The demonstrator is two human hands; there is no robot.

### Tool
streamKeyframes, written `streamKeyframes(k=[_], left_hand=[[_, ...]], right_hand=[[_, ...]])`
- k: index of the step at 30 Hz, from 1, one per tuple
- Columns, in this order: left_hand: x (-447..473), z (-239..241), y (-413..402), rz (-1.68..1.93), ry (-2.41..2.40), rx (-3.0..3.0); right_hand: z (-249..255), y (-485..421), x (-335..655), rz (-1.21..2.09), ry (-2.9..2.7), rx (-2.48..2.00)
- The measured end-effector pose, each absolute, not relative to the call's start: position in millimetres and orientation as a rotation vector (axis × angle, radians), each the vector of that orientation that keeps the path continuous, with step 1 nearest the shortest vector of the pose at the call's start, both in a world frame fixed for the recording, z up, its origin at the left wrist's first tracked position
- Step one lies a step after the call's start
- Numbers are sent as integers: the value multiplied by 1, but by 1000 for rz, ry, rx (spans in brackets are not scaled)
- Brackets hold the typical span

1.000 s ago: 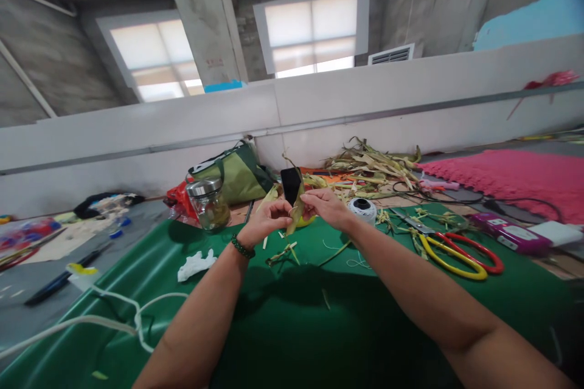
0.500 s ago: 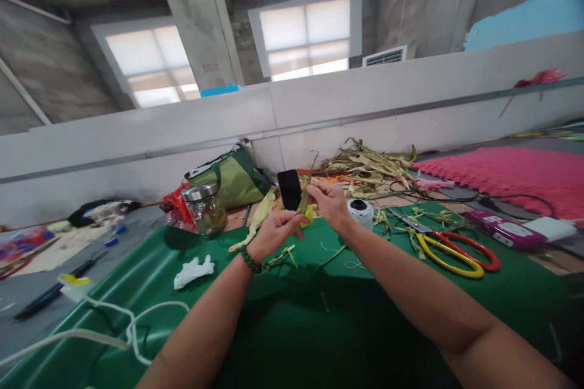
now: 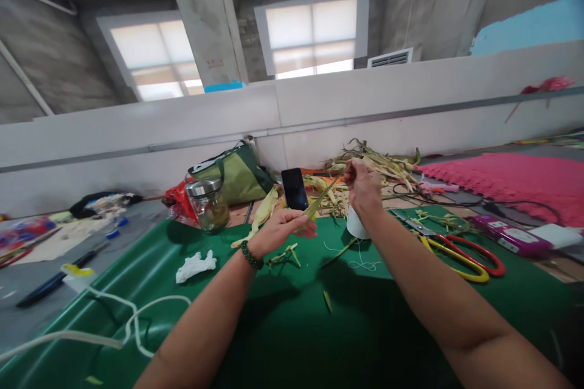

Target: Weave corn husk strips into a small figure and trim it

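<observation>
A narrow green corn husk point(image 3: 323, 197) stretches between my two hands. My left hand point(image 3: 289, 225), with a dark beaded bracelet at the wrist, pinches its lower end. Higher up and to the right, my right hand point(image 3: 364, 181) is closed on the thin upper end. Just behind the husk a black phone point(image 3: 294, 188) stands propped up. Below my right hand is a white thread spool point(image 3: 356, 223), partly hidden by the wrist. Short husk scraps point(image 3: 287, 255) lie on the green mat point(image 3: 292, 328) under my hands.
Scissors with red and yellow handles point(image 3: 456, 255) lie at the right, near a purple box point(image 3: 508, 235). At the back are a heap of dry husks point(image 3: 387, 161), a lidded glass jar point(image 3: 207, 206) and a green bag point(image 3: 237, 176). Crumpled tissue point(image 3: 195, 266) and a white cable point(image 3: 109, 340) lie left.
My right hand has moved up and right, away from my left, drawing the husk out between them. My left hand has stayed nearly in place. The spool is more covered by my right wrist.
</observation>
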State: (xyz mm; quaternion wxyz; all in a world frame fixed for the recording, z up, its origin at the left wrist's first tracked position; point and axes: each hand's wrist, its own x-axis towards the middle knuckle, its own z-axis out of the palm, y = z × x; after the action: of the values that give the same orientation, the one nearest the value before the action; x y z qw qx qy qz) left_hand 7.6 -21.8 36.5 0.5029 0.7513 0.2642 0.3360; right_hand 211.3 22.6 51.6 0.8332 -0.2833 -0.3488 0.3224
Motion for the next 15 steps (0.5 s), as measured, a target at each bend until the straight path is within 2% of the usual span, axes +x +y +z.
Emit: streamKeyframes(k=[4, 10, 15], left_hand=[[7, 34, -15, 1043, 760, 1806], [8, 30, -13, 1352, 835, 1534], [3, 35, -12, 1303, 822, 1419]], right_hand=[[51, 14, 206, 654, -873, -611], [34, -9, 168, 747, -1624, -858], [27, -9, 165, 836, -1713, -806]])
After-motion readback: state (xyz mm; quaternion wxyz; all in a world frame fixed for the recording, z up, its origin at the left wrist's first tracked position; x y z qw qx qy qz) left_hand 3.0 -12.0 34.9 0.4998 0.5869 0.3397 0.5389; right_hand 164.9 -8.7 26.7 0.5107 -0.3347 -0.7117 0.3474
